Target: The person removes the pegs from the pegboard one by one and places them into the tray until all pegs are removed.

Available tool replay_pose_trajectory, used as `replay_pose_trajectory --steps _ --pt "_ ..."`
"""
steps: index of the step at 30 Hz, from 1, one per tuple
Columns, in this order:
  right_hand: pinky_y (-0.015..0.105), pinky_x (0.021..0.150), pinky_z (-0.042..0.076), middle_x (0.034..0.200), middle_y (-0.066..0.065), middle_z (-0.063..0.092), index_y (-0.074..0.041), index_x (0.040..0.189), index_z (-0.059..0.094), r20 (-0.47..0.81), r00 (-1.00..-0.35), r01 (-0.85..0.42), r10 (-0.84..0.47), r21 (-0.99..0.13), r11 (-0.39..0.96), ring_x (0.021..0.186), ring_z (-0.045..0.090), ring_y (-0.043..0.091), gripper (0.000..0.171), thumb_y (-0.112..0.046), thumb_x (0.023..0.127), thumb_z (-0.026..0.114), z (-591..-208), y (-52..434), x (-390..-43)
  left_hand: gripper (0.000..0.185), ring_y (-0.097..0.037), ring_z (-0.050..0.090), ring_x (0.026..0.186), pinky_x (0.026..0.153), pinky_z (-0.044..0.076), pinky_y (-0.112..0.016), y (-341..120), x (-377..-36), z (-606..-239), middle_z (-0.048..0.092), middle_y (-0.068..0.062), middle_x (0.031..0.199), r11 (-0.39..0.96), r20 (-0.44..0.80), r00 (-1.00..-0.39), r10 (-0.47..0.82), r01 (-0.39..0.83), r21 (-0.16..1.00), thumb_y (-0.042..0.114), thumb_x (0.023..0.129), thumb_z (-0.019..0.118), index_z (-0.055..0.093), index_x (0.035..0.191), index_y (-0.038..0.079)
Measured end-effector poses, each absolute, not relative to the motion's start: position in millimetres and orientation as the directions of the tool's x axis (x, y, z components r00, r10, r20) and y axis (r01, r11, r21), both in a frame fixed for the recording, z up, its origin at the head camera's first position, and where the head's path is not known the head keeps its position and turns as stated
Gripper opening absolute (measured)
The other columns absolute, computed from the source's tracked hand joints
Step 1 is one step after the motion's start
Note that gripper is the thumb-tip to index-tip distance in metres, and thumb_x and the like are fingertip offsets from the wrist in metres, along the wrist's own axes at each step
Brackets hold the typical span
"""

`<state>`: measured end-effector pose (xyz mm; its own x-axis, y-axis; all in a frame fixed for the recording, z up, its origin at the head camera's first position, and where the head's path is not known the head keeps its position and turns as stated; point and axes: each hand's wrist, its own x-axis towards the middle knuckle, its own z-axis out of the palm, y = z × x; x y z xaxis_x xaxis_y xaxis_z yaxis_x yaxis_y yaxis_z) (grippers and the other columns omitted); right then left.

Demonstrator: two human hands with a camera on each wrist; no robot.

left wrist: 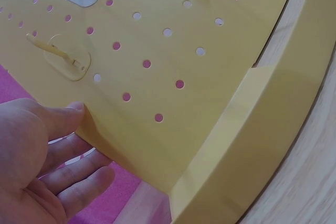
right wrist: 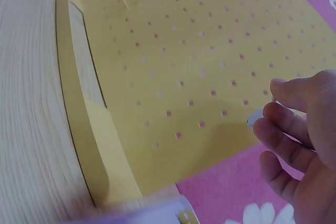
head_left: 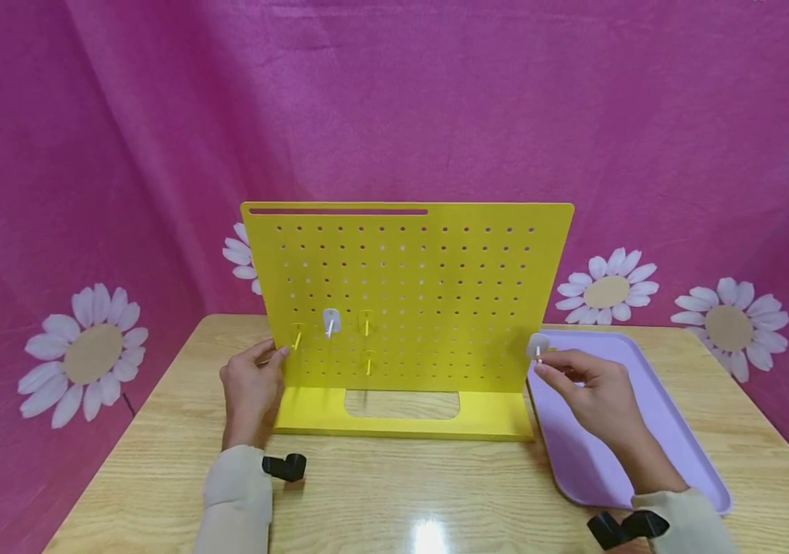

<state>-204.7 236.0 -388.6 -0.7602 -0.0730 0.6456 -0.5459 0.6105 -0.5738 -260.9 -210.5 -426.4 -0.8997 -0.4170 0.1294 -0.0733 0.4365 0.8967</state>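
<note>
Pinching a white hook (head_left: 537, 345) between thumb and fingers, the right hand (head_left: 591, 388) sits, in the head view, beside the yellow pegboard's (head_left: 464, 308) right edge. Left wrist: the left hand (left wrist: 26, 153) clasps the board's edge, thumb in front. Right wrist: fingers mostly hide the hook, seemingly near the board.

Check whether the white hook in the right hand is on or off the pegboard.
Off: the right hand pinches the white hook at the edge of the pegboard, away from its holes.
</note>
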Motion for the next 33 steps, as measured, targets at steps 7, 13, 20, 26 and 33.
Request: replay_pose_trajectory --steps 7,13,20,26,33 --pt "0.018 0.054 0.050 0.086 0.008 0.074 0.000 0.100 0.078 0.578 -0.815 -0.459 -0.042 -0.599 0.656 0.070 0.062 0.000 0.017 0.003 0.083 0.078 -392 262 -210 0.038 -0.034 0.066 0.108 0.089 0.055 -0.044 -210 -261 -426 0.069 -0.016 0.120 0.452 0.150 -0.897 -0.417 -0.061 0.890 0.021 0.098 0.067 0.065 0.134 0.008" --pt "0.021 0.053 0.049 0.088 0.010 0.074 0.000 0.103 0.078 0.507 -0.862 -0.380 -0.023 -0.615 0.691 0.071 0.060 0.001 0.015 -0.005 0.088 0.076 -401 280 -221 0.037 -0.033 0.069 0.103 0.084 0.057 -0.043 -212 -261 -427 0.071 -0.015 0.115 0.479 0.192 -0.895 -0.404 -0.027 0.878 0.022 0.097 0.068 0.067 0.131 0.007" --pt "0.021 0.051 0.047 0.087 0.013 0.074 0.003 0.100 0.077 0.464 -0.886 -0.336 0.001 -0.643 0.689 0.071 0.059 0.000 0.014 -0.005 0.089 0.076 -419 291 -236 0.036 -0.032 0.069 0.102 0.085 0.057 -0.044 -212 -260 -428 0.071 -0.015 0.114 0.470 0.184 -0.898 -0.399 -0.028 0.882 0.021 0.098 0.068 0.067 0.131 0.008" --pt "0.021 0.054 0.050 0.091 0.013 0.074 0.003 0.101 0.077 0.384 -0.923 -0.251 0.028 -0.655 0.712 0.074 0.059 0.005 0.015 -0.008 0.090 0.075 -435 299 -250 0.039 -0.033 0.066 0.108 0.090 0.055 -0.044 -212 -261 -429 0.069 -0.015 0.119 0.454 0.136 -0.905 -0.403 -0.069 0.888 0.022 0.098 0.066 0.064 0.135 0.009" --pt "0.021 0.061 0.049 0.093 0.013 0.074 0.001 0.101 0.078 0.321 -0.946 -0.185 0.039 -0.635 0.750 0.082 0.061 0.021 0.017 -0.010 0.089 0.077 -448 302 -262 0.038 -0.034 0.066 0.108 0.090 0.055 -0.045 -212 -263 -429 0.069 -0.015 0.119 0.449 0.140 -0.902 -0.408 -0.065 0.891 0.022 0.098 0.066 0.065 0.134 0.008"
